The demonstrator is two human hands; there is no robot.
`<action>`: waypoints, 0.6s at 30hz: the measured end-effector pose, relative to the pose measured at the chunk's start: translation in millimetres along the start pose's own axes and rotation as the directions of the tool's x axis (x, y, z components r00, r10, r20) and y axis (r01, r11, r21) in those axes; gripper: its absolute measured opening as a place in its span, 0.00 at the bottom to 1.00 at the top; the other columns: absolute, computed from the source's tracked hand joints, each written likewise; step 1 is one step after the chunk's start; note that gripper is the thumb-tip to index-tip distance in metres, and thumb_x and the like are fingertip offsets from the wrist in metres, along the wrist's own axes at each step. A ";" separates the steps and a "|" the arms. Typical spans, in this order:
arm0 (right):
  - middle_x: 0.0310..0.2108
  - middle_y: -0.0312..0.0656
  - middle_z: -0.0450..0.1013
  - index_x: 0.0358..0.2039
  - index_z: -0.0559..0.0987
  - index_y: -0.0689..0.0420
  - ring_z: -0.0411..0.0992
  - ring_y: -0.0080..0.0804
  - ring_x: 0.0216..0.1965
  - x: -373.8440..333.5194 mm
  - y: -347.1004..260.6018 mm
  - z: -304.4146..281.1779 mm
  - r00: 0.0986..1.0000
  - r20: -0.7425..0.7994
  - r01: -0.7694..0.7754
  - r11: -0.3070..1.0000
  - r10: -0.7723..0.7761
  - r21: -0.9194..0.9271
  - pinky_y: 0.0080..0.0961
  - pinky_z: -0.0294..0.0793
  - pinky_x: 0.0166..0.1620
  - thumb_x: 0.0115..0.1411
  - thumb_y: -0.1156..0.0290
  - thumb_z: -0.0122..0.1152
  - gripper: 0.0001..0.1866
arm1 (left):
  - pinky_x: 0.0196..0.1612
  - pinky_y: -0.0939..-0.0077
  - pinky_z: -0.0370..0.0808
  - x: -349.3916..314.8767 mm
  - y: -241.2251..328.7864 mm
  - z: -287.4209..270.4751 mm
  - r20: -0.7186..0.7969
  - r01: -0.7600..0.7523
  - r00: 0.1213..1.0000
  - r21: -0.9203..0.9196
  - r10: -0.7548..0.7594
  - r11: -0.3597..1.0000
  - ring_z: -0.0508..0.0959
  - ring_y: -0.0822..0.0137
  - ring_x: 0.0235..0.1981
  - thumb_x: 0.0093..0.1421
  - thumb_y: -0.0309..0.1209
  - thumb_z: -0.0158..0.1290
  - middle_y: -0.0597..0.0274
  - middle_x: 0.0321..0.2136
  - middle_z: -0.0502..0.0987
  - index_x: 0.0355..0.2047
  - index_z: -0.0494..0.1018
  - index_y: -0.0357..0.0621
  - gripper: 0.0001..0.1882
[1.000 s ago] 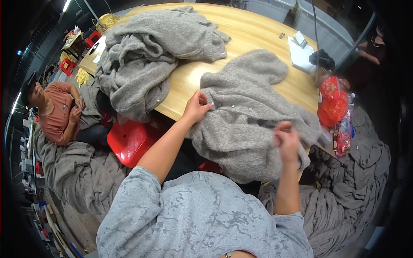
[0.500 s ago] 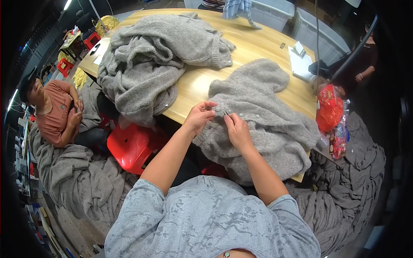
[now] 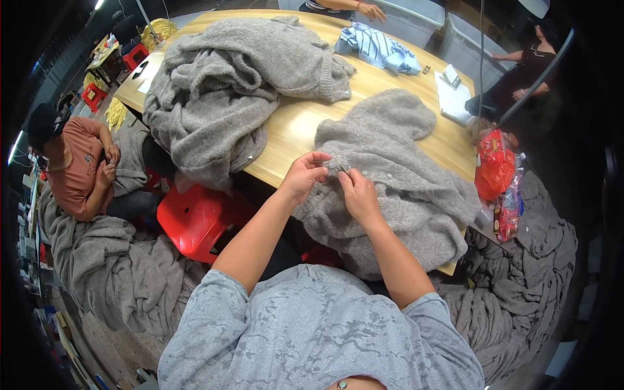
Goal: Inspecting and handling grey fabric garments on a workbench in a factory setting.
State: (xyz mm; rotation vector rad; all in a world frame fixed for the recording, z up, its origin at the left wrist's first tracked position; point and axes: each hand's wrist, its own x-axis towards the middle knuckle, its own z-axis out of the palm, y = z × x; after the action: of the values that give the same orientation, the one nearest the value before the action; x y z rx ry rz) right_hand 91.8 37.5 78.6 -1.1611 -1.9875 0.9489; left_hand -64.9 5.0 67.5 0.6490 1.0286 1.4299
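A grey knitted cardigan (image 3: 416, 188) lies on the near right part of the wooden table, its near side hanging past the edge. Small pale buttons (image 3: 390, 176) run in a row along it. My left hand (image 3: 305, 177) is closed at the left end of that row, thumb and fingers pinching the cardigan's edge beside a button. Close to its right, my right hand (image 3: 359, 197) is also closed, over the knit. A thin dark sliver shows at its fingertips, too small to name. Left of my hands, a heap of grey knitwear (image 3: 208, 97) covers the table.
A blue striped cloth (image 3: 380, 49) lies at the table's (image 3: 296, 133) far edge, near another person's hand (image 3: 372, 12). A person (image 3: 81, 166) sits at left by a red stool (image 3: 195, 218). Red bags (image 3: 497, 166) stand at right; grey knit piles (image 3: 520, 292) flank me.
At the far edge, the striped cloth has come down flat on the table and another person's hand is now apart from it. The seated person's head has turned down. My hands have barely moved.
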 end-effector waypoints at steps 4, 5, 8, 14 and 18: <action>0.14 0.50 0.65 0.22 0.69 0.63 0.65 0.42 0.17 -1.2 1.1 -1.7 1.000 0.002 0.018 1.000 -0.018 0.008 0.34 0.61 0.23 0.58 0.62 0.49 0.16 | 0.28 0.86 0.68 1.4 -1.3 0.4 -0.011 -0.007 1.000 -0.001 0.007 1.000 0.69 0.77 0.24 0.49 0.17 0.49 0.67 0.24 0.69 0.38 0.69 0.39 0.14; 0.14 0.50 0.65 0.21 0.68 0.63 0.65 0.42 0.17 -1.0 1.2 -2.0 1.000 -0.002 0.011 0.999 -0.010 0.031 0.34 0.61 0.23 0.58 0.62 0.49 0.16 | 0.28 0.86 0.68 1.6 -1.6 0.7 -0.005 -0.011 1.000 0.015 0.011 1.000 0.69 0.77 0.24 0.49 0.17 0.49 0.68 0.24 0.69 0.38 0.69 0.39 0.14; 0.14 0.50 0.65 0.21 0.68 0.63 0.65 0.43 0.17 0.0 1.1 -2.8 1.000 0.003 -0.006 0.999 0.006 0.042 0.34 0.61 0.23 0.58 0.62 0.49 0.17 | 0.29 0.86 0.68 1.9 -1.8 1.3 0.016 -0.014 1.000 0.064 0.013 0.998 0.69 0.77 0.24 0.49 0.17 0.49 0.68 0.24 0.69 0.37 0.69 0.39 0.14; 0.16 0.53 0.66 0.21 0.67 0.63 0.66 0.50 0.21 -0.7 -1.5 -1.2 0.998 0.002 0.062 0.997 -0.062 -0.037 0.37 0.62 0.24 0.57 0.63 0.49 0.16 | 0.29 0.86 0.68 0.8 1.3 3.3 -0.007 0.006 1.000 0.103 -0.005 0.995 0.69 0.78 0.25 0.48 0.17 0.49 0.68 0.25 0.68 0.37 0.69 0.39 0.14; 0.20 0.54 0.68 0.22 0.67 0.61 0.66 0.54 0.24 -1.1 -1.9 0.4 0.984 -0.045 0.165 0.973 -0.174 -0.159 0.41 0.62 0.26 0.56 0.64 0.50 0.14 | 0.29 0.86 0.68 -0.2 2.3 5.0 -0.004 0.010 1.000 0.146 -0.010 0.989 0.68 0.78 0.25 0.48 0.17 0.49 0.68 0.25 0.68 0.37 0.70 0.39 0.14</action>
State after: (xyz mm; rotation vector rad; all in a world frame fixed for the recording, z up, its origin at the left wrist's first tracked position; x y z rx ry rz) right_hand 91.1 35.7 79.8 -1.0675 -2.1046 0.6763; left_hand -61.6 6.1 71.8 0.7468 1.1453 1.3559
